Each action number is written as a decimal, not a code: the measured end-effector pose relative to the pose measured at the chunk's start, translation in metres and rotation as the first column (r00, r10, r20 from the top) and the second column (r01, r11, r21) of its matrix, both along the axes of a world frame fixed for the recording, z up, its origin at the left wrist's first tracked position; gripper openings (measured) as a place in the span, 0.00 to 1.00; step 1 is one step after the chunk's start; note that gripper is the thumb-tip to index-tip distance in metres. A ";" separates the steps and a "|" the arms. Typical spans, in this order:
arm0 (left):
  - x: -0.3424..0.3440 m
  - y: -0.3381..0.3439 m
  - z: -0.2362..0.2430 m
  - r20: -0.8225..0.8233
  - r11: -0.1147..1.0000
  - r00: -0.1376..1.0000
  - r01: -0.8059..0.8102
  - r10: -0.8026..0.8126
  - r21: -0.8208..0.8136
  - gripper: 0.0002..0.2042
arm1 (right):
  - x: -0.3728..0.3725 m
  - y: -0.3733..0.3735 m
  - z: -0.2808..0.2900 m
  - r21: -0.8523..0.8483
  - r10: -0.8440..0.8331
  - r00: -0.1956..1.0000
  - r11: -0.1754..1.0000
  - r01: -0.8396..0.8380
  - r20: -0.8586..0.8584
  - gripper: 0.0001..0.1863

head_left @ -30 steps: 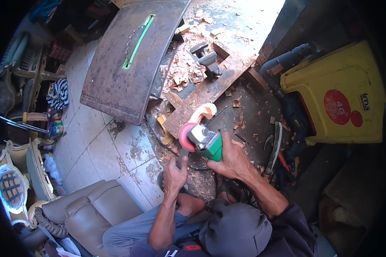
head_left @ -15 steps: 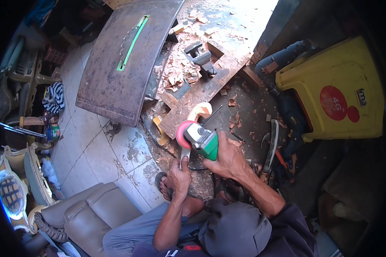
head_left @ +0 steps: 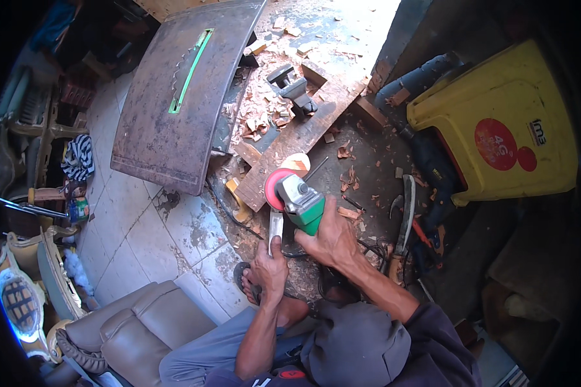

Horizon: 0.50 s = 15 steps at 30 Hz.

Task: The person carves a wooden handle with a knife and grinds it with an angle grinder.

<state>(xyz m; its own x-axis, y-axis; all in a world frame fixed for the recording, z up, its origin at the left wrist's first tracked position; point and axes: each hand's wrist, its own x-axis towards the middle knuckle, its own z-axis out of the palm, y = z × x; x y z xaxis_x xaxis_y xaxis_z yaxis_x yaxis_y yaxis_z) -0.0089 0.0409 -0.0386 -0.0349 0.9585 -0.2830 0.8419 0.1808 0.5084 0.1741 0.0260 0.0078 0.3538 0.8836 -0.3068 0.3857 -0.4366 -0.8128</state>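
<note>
My right hand (head_left: 332, 238) is wrapped round the green body of an angle grinder (head_left: 303, 200) with a grey metal head. Its red-pink disc (head_left: 277, 188) lies over the upper end of a pale flat strip (head_left: 275, 226). My left hand (head_left: 269, 267) grips the strip's near end, thumb on top. Just beyond the disc shows a rounded light-wood end (head_left: 297, 162); whether it belongs to the same piece as the strip is hidden behind the disc.
Ahead stands a wooden bench (head_left: 290, 151) with a metal vise (head_left: 292, 87) and wood shavings. A dark saw table (head_left: 181, 103) with a toothed blade is at far left. A yellow plastic stool (head_left: 497, 122) and a curved blade tool (head_left: 407, 213) lie at right; a brown cushioned seat (head_left: 148, 322) at lower left.
The grinder has shifted slightly, its disc covering more of the wooden end, and more of the strip shows below the disc. My right hand has moved slightly left. Both grips stay closed.
</note>
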 end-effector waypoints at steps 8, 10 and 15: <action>0.003 -0.002 0.007 -0.016 1.000 1.000 0.013 -0.013 -0.003 0.25 | 0.000 0.011 0.007 -0.023 -0.016 0.997 1.000 0.014 -0.079 0.39; 0.007 -0.001 0.008 -0.063 1.000 0.998 0.023 -0.022 0.016 0.25 | 0.005 0.011 0.009 0.006 0.045 0.997 0.999 -0.045 -0.065 0.39; 0.010 -0.002 0.014 -0.059 1.000 0.998 0.006 -0.006 -0.008 0.24 | 0.004 0.010 0.006 0.010 0.014 0.996 1.000 -0.014 -0.086 0.39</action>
